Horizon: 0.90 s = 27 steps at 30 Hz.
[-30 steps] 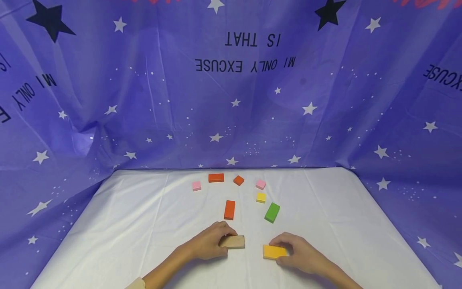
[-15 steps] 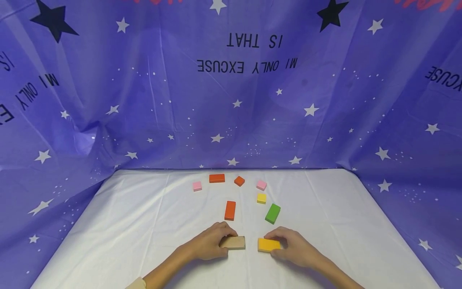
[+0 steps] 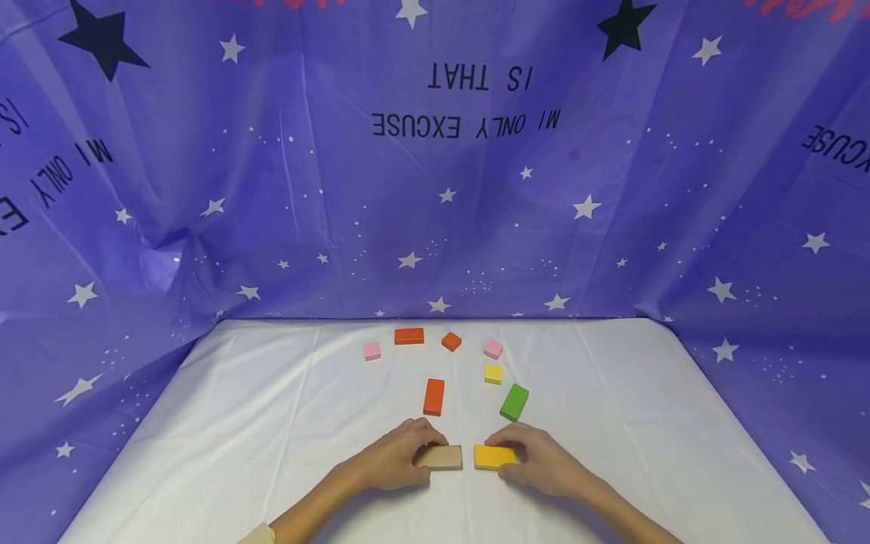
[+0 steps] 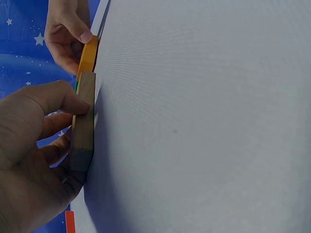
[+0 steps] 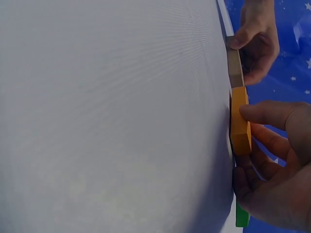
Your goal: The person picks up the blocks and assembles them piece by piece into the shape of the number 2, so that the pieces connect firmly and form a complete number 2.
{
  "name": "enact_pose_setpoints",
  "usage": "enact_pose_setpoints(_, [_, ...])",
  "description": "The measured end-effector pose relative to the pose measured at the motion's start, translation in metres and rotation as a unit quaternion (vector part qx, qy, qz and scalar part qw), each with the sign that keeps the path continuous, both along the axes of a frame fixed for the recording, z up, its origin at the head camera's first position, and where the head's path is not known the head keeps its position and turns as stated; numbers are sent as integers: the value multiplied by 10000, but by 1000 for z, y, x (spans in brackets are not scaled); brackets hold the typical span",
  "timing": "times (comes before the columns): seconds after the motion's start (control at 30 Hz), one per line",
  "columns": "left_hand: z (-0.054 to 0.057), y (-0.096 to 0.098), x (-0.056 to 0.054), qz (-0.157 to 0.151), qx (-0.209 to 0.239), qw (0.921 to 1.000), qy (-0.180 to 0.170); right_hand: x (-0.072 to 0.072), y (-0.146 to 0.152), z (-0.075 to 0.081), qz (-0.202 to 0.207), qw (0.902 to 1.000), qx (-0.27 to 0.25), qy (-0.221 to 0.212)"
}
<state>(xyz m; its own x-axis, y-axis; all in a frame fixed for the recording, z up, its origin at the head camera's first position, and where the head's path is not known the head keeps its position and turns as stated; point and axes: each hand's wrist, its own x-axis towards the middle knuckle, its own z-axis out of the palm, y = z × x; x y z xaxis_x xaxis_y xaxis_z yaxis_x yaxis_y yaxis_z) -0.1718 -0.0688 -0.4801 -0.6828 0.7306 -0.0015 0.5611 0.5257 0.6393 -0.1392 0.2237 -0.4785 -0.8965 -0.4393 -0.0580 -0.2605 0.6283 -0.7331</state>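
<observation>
At 6 o'clock on the desk [image 3: 272, 423], head view: left hand [image 3: 394, 457] pinches a plain tan wooden block [image 3: 442, 457]; right hand [image 3: 544, 465] pinches a glossy yellow block [image 3: 494, 457] just beside it. The backdrop [image 3: 272, 189] reads, inverted, "MI ONLY EXCUSE IS THAT". Wrist views: both blocks lie flat, ends nearly touching.

The tan block [image 3: 440, 456] is a plain wooden rectangle lying flat on the white cloth near the front edge, its long side running left to right, left of centre. The yellow block [image 3: 494, 456] is a rectangle of like size, also flat and lengthwise, just to its right. Their short ends face each other, nearly end to end, with a thin gap showing from above.
</observation>
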Motion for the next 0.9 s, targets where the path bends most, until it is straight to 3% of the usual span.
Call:
enact_pose_setpoints(0.23, [-1, 0, -1, 5, 46, 10000, -37, -4, -7, -3, 233, 9992, -88, 307])
enact_pose_setpoints(0.67, [-2, -1, -1, -116, 151, 9998, 107, -7, -14, -3, 343, 9990, -79, 278])
enact_pose_setpoints(0.9, [1, -2, -1, -114, 151, 9998, 14, -9, -16, -3, 370, 9992, -45, 174])
